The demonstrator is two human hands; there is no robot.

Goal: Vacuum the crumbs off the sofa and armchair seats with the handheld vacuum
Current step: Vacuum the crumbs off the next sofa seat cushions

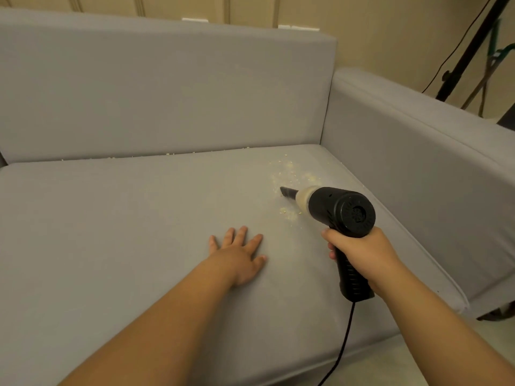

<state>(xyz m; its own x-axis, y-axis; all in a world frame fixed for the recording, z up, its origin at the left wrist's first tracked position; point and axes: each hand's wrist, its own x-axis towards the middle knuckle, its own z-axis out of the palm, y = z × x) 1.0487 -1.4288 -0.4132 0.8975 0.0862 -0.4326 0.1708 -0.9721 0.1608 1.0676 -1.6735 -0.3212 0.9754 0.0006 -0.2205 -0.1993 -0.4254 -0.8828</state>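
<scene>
My right hand (365,254) grips the handle of a black handheld vacuum (342,210). Its dark nozzle (288,192) points left and touches the grey sofa seat (139,218) near the right end. Pale crumbs (289,171) lie scattered just beyond the nozzle, and a few more crumbs (289,213) sit under the vacuum body. More specks line the seam below the backrest. My left hand (239,254) rests flat on the seat with its fingers spread, to the left of the vacuum.
The sofa's backrest (167,87) rises behind and its armrest (418,162) runs along the right. The vacuum's black cord (344,344) hangs off the front edge. A dark stand (471,48) with cables is at the upper right.
</scene>
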